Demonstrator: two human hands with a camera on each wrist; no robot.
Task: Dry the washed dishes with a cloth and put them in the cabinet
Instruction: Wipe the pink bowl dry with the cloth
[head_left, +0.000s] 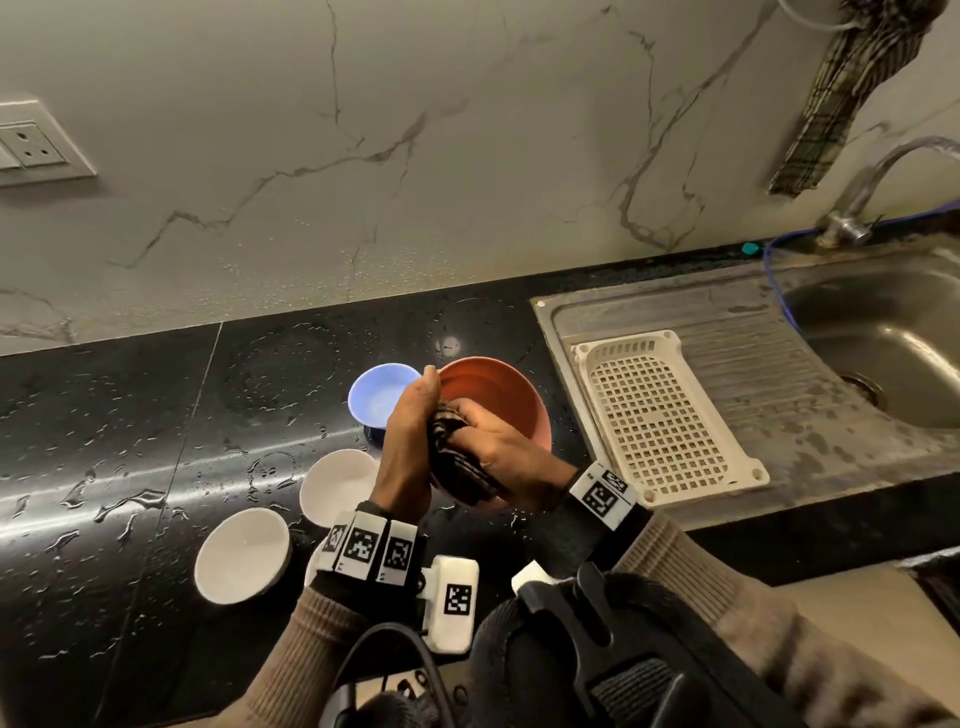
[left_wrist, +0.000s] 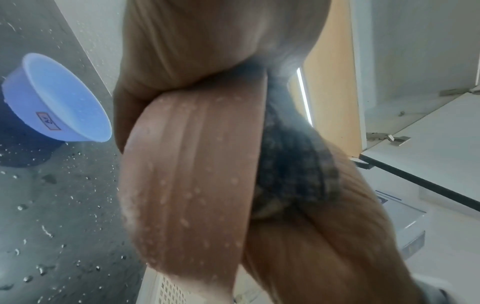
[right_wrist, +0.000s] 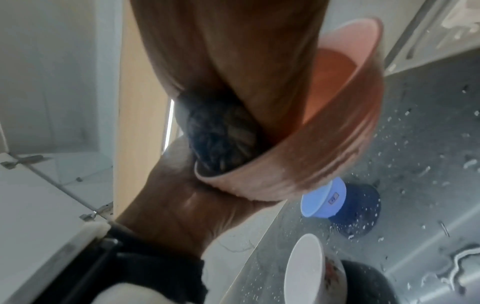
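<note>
Both hands sit at the lower centre of my head view, just above the marker-tagged wrist straps. My left hand (head_left: 410, 431) grips the near rim of the terracotta bowl (head_left: 498, 395), thumb up at the rim's upper left edge and fingers wrapped round the outside. My right hand (head_left: 498, 441) is curled round a dark checked cloth (head_left: 457, 457), pressing it inside the bowl against the near wall. The bowl is held tilted, its opening facing up and toward me, above the counter (head_left: 130, 415). In the left wrist view, droplets still bead on the bowl's ribbed outer wall (left_wrist: 192, 174), with the cloth (left_wrist: 293, 164) bunched just to its right.

Just left of the held bowl, a pale blue bowl (head_left: 382, 392) sits on top of a dark blue one; the right wrist view shows that pairing at lower right (right_wrist: 324, 199). Two white bowls lie lower left of the hands: one (head_left: 340, 486) close beside my left wrist, another (head_left: 243, 556) further down and left. The black counter is streaked with water.

To the right of centre, a cream perforated tray (head_left: 665, 415) rests on the steel drainboard, and the sink basin (head_left: 883, 338) fills the right edge under a tap (head_left: 872, 182). A second checked cloth (head_left: 852, 88) hangs at upper right. A wall socket (head_left: 31, 145) sits at the far left.
</note>
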